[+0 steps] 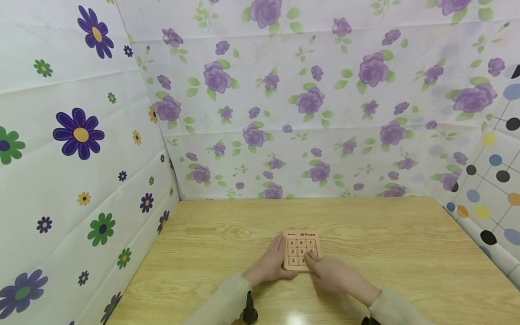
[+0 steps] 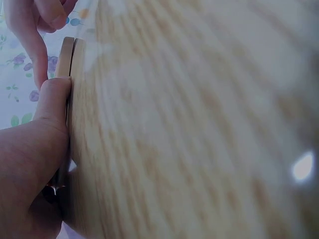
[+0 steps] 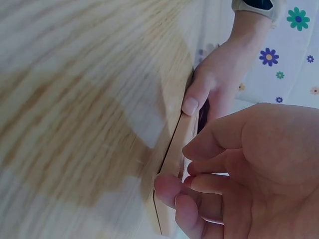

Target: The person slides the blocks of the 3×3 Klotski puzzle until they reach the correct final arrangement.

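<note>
Head view has the wood-grain tabletop (image 1: 211, 243) as the largest thing, and it looks smooth enough that anything on it may skid if pushed unbraced. Two hands meet over its near part. The left hand (image 1: 270, 262) holds the board (image 1: 298, 235) at its near-left corner, fingers along the left side, thumb on the near edge. The right hand (image 1: 331, 273) has its fingers loosely bent, with a fingertip touching the face near the lower right; whether it pinches anything cannot be told.

The board lies flat on the tabletop between them, thin and square. It is probably light, stiff and not very fragile; its side edges seem the best hold, keeping fingers off the face. Smallest are the number tiles (image 1: 301, 243), smooth-looking and likely better moved by a light fingertip than gripped. The lower-right spot is hidden beneath the right hand.
</note>
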### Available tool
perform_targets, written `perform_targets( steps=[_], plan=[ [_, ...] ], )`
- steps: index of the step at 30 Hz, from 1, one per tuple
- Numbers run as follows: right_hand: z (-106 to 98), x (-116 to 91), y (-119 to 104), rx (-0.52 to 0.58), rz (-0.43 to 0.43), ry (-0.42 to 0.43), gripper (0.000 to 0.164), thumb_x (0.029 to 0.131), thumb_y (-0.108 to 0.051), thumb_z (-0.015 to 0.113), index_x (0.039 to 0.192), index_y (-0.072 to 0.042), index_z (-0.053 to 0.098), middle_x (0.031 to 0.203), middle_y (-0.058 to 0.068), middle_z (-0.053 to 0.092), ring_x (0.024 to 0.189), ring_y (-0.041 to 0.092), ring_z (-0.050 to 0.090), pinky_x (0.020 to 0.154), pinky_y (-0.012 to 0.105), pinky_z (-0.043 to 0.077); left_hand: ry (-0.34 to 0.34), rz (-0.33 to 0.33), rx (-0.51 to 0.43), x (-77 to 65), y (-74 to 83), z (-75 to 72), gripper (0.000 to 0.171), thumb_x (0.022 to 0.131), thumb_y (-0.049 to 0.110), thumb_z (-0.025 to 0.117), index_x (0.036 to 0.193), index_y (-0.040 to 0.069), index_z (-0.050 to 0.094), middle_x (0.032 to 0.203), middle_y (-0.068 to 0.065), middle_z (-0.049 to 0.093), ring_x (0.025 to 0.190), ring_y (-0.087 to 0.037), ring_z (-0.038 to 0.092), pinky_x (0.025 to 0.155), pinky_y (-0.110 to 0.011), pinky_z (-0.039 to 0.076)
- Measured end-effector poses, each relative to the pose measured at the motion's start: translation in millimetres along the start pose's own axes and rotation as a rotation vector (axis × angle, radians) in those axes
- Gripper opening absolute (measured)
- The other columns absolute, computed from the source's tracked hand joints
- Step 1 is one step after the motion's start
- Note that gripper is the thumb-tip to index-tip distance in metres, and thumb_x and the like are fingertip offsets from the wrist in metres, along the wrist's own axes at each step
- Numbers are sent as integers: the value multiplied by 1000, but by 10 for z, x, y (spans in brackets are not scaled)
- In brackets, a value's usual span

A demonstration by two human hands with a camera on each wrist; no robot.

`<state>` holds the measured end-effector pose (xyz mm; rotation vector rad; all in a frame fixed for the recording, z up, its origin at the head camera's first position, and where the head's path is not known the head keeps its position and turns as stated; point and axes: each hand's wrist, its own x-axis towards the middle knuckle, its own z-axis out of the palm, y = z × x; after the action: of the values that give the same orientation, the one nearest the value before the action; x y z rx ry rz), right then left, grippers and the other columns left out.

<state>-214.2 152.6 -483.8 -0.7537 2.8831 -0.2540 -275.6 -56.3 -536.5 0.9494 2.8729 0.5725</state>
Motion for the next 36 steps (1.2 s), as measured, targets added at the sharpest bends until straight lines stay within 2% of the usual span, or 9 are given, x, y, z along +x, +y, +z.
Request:
perform_targets(
  steps=[1, 3, 7, 10, 15, 19, 25, 31, 36],
  plan=[
    [-3, -7, -8, 8, -7, 0, 50, 96, -16, 55, 143, -2, 45, 146, 19, 46, 78, 25, 66, 83, 40, 58, 0, 0, 1, 0, 1, -1, 117, 79, 53, 72, 151, -11, 6, 157, -30, 15, 147, -36, 19, 122, -42, 23],
    [-7, -23, -30, 11, -24, -4, 50, 97, -17, 53, 143, -2, 44, 147, 19, 45, 75, 23, 65, 81, 39, 59, -4, -3, 4, -1, 0, -2, 116, 79, 53, 72, 151, -10, 6, 157, -29, 15, 147, -36, 19, 122, -42, 23],
    [-11, -34, -56, 45, -48, -13, 49, 99, -19, 51, 144, -2, 43, 148, 19, 43, 108, 32, 65, 95, 46, 54, 0, -1, 17, -1, -7, 2, 115, 80, 53, 72, 151, -11, 7, 157, -29, 16, 147, -36, 21, 121, -42, 25],
    [10, -33, -70, 65, -46, -29, 49, 99, -19, 51, 145, -4, 43, 149, 18, 42, 120, 35, 59, 100, 48, 50, 2, 2, 24, 2, -11, 10, 115, 80, 54, 72, 150, -11, 8, 156, -29, 17, 147, -35, 21, 121, -41, 26],
    [49, -32, -80, 52, -28, -45, 52, 96, -18, 54, 145, -5, 43, 149, 17, 43, 103, 30, 66, 89, 44, 56, 9, 13, 22, 2, -10, 21, 115, 80, 53, 72, 150, -12, 8, 156, -29, 17, 146, -35, 21, 121, -41, 26],
    [59, -37, -66, 54, -21, -49, 54, 94, -15, 55, 146, -5, 42, 150, 17, 42, 77, 19, 64, 72, 33, 58, 10, 8, 7, -3, 2, 3, 115, 79, 52, 73, 150, -11, 8, 156, -29, 17, 146, -35, 22, 121, -41, 26],
    [24, -57, -54, 36, -24, -42, 54, 93, -15, 56, 145, -5, 42, 150, 17, 43, 78, 20, 64, 71, 33, 58, 12, 6, 13, -1, 7, -27, 116, 79, 52, 73, 150, -12, 7, 157, -29, 17, 147, -36, 20, 122, -42, 22],
    [19, -89, -24, 57, -6, -57, 56, 93, -13, 57, 146, -6, 41, 151, 17, 41, 59, 13, 49, 60, 28, 51, 11, 4, -2, -14, 10, -28, 116, 79, 51, 74, 150, -12, 8, 157, -29, 17, 147, -36, 20, 122, -42, 22],
    [17, -110, 0, 56, -8, -67, 57, 93, -14, 58, 147, -5, 40, 151, 18, 40, 60, 11, 51, 67, 31, 55, -5, -11, 15, -14, 8, -12, 115, 80, 54, 72, 150, -11, 8, 157, -29, 15, 147, -36, 19, 122, -41, 24]
  ],
)
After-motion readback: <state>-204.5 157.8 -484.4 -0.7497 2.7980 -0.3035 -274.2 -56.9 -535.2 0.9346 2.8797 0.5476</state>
